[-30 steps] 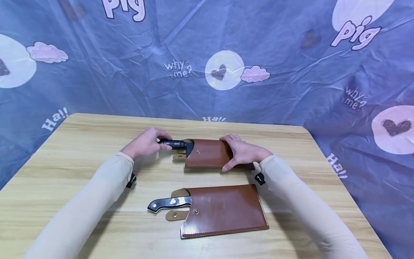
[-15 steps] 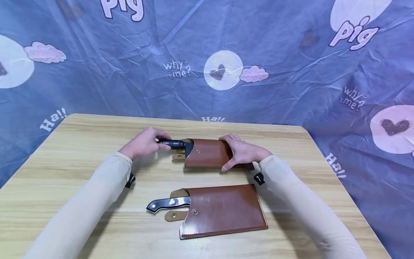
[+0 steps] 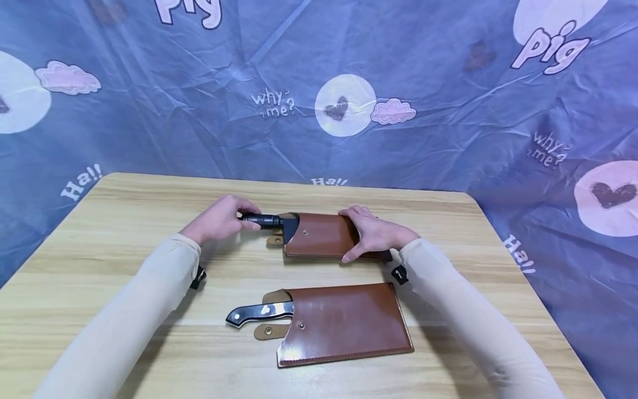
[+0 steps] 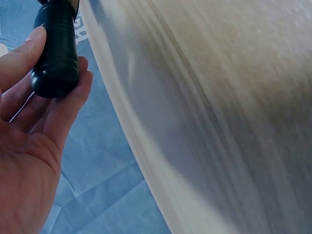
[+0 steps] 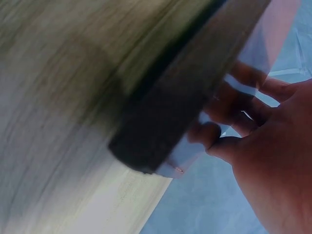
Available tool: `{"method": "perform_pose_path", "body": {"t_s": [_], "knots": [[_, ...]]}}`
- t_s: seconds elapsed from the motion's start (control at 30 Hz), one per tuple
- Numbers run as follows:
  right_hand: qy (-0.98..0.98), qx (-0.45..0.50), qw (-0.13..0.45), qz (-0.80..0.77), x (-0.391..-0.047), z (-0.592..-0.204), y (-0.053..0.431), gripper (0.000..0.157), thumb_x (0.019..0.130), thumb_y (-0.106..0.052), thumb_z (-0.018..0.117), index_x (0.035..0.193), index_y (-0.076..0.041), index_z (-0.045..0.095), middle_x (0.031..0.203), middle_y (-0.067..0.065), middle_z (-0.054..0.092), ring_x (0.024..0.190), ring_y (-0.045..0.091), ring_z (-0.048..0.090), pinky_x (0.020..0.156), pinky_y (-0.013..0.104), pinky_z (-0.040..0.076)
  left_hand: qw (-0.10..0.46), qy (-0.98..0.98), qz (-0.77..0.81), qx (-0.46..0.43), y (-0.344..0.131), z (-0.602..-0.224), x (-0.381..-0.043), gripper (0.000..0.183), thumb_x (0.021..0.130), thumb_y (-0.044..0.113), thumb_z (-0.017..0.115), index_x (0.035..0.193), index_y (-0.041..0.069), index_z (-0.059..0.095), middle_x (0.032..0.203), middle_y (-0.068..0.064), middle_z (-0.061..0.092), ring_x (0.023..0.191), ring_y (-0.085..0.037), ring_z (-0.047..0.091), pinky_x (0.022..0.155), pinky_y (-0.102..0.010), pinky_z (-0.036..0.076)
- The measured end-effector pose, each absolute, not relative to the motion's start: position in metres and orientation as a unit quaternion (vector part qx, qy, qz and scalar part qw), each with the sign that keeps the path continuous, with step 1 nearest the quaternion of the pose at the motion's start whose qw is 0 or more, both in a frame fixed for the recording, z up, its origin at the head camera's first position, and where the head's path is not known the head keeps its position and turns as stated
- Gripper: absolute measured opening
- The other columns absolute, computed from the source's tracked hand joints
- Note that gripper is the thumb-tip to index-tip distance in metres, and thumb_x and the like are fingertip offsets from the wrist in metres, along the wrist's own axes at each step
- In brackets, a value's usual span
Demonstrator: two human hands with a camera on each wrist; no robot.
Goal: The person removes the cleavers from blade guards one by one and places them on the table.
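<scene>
My left hand [image 3: 221,220] grips the round black handle [image 3: 269,221] of a knife with a broad dark blade [image 3: 291,230]. In the left wrist view, thumb and fingers wrap the handle [image 4: 56,58], its butt toward the palm. Most of the blade is hidden inside a brown leather sheath [image 3: 326,235], whose mouth faces left. My right hand [image 3: 376,233] grips the sheath's right end, thumb at the near edge and fingers over the far edge. The right wrist view shows fingers against the sheath's glossy face, with its dark edge [image 5: 161,112] toward the table.
Nearer to me lies a second, larger brown sheath [image 3: 349,324]. A black riveted knife handle [image 3: 259,313] sticks out of its left end, above a tan snap strap [image 3: 271,332]. Both lie on the wooden table [image 3: 149,208], with a blue printed cloth [image 3: 209,138] hanging behind it.
My left hand has drawn the black handle slightly left, and a little more dark blade shows at the sheath's mouth. My right hand and the nearer sheath have stayed put.
</scene>
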State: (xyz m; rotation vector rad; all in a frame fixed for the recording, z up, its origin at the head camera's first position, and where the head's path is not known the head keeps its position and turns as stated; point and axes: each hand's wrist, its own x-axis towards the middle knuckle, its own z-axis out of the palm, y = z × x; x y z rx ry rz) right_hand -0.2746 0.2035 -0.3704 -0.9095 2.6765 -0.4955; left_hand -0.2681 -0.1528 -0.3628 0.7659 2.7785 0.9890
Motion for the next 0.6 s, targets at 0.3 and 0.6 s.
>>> {"method": "perform_pose_path", "body": {"t_s": [0.3, 0.6], "knots": [[0.923, -0.316, 0.132, -0.177, -0.2740, -0.3688, 0.2054, 0.112, 0.051, -0.061, 0.077, 0.137, -0.008, 0.027, 0.128, 0.001, 0.033, 0.120, 0.019, 0.026, 0.098, 0.039, 0.027, 0.056, 0.910, 0.325, 0.250, -0.1524, -0.3601, -0.2703, 0.032, 0.077, 0.023, 0.072, 0.104, 0.009, 0.065, 0.097, -0.002, 0.064, 0.088, -0.019, 0.055, 0.084, -0.041, 0.040], [0.927, -0.311, 0.129, -0.167, -0.2732, -0.3668, 0.2096, 0.112, 0.051, -0.060, 0.077, 0.136, -0.008, 0.027, 0.127, 0.001, 0.033, 0.119, 0.020, 0.027, 0.098, 0.039, 0.027, 0.059, 0.912, 0.326, 0.241, -0.1572, -0.3621, -0.2721, 0.035, 0.076, 0.022, 0.072, 0.107, 0.007, 0.064, 0.101, -0.005, 0.063, 0.092, -0.021, 0.055, 0.087, -0.043, 0.039]]}}
